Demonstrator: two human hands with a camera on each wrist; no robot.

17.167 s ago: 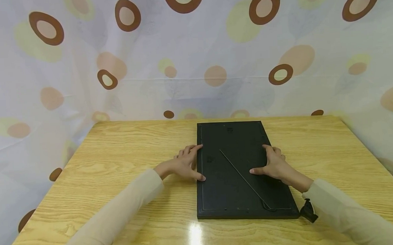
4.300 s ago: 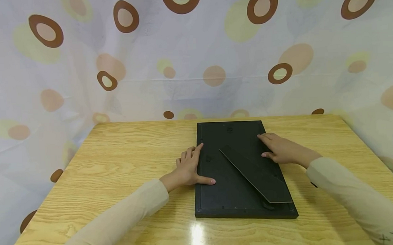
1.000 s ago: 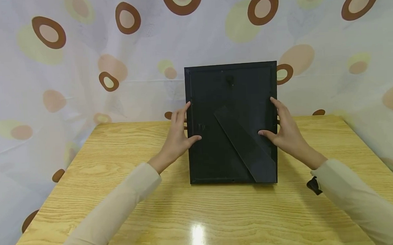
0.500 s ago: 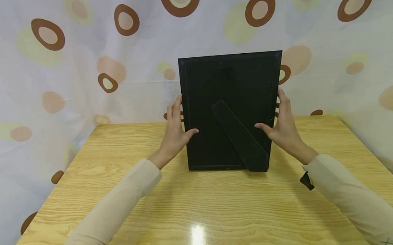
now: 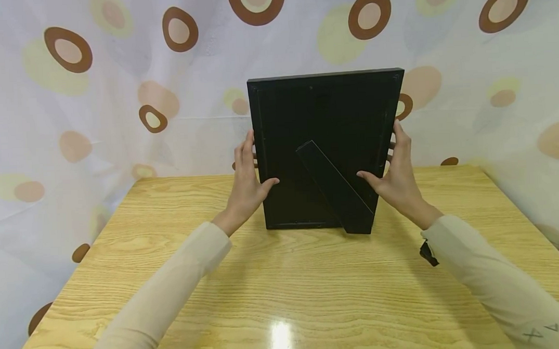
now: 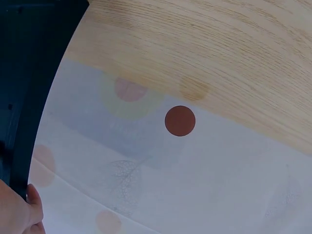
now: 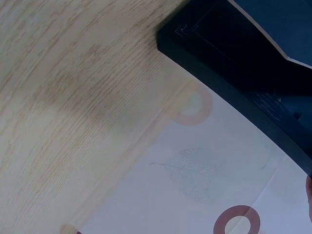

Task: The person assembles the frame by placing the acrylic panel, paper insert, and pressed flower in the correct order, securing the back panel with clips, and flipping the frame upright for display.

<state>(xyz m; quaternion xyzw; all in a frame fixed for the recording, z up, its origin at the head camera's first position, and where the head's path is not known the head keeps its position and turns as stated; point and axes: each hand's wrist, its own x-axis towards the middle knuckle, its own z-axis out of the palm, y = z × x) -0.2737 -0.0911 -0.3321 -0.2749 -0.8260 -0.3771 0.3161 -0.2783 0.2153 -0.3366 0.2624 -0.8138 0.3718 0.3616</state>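
Note:
A black picture frame [image 5: 284, 122] stands upright toward the back of the table in the head view, its back facing me. Its easel leg [image 5: 338, 190] slants down to the right from the middle of the backing and sticks out from it. My left hand [image 5: 246, 189] grips the left edge, thumb on the backing and fingers behind the side. On the opposite edge, my right hand [image 5: 399, 182] holds in the same way. In the left wrist view the frame's side [image 6: 41, 97] curves down to the fingers. The right wrist view shows a lower corner [image 7: 170, 36]. The front is hidden.
The wooden table [image 5: 182, 298] lies under both forearms, with a bright glare spot near its front edge. A patterned curtain [image 5: 113, 124] hangs close behind the table and along both sides. A black strap piece [image 5: 428, 254] dangles at the right sleeve.
Earlier the frame lay flat on the table; both hands have raised it upright. Over the last second it has moved farther back, its top leaning nearer, and the easel leg has swung out.

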